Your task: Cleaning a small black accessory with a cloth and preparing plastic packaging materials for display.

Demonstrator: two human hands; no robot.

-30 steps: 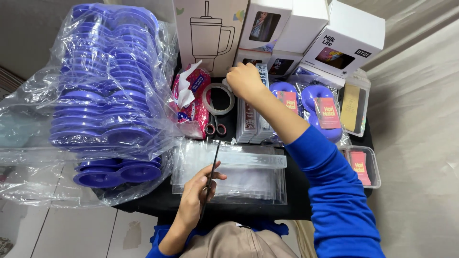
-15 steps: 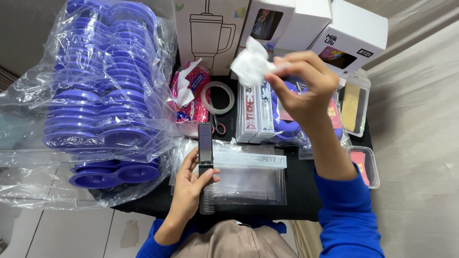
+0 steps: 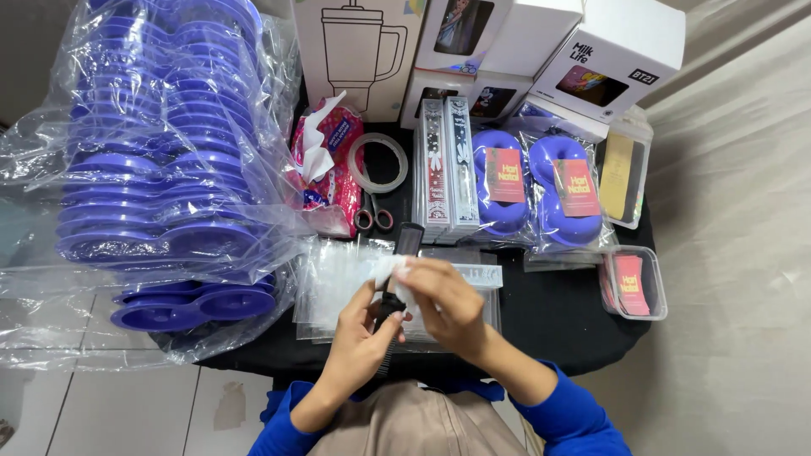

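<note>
My left hand [image 3: 361,342] grips a long black flat tool [image 3: 397,279] by its lower end, holding it upright over a stack of clear plastic bags [image 3: 338,283]. My right hand [image 3: 446,304] presses a white tissue [image 3: 387,268] against the middle of the black tool. Both hands meet just above the near edge of the black table [image 3: 557,312]. The tool's tip points away from me toward the scissors [image 3: 373,215].
Stacks of purple discs in clear plastic [image 3: 160,160] fill the left. A pink tissue pack [image 3: 331,165], tape roll [image 3: 378,162], slim patterned boxes [image 3: 448,169], bagged purple discs with red cards [image 3: 536,181] and white boxes [image 3: 507,42] lie behind. A small clear tub [image 3: 632,283] sits right.
My right hand pulled a white tissue from the back of the table and brought it down to the black tool. My left hand raised the tool and turned it upright.
</note>
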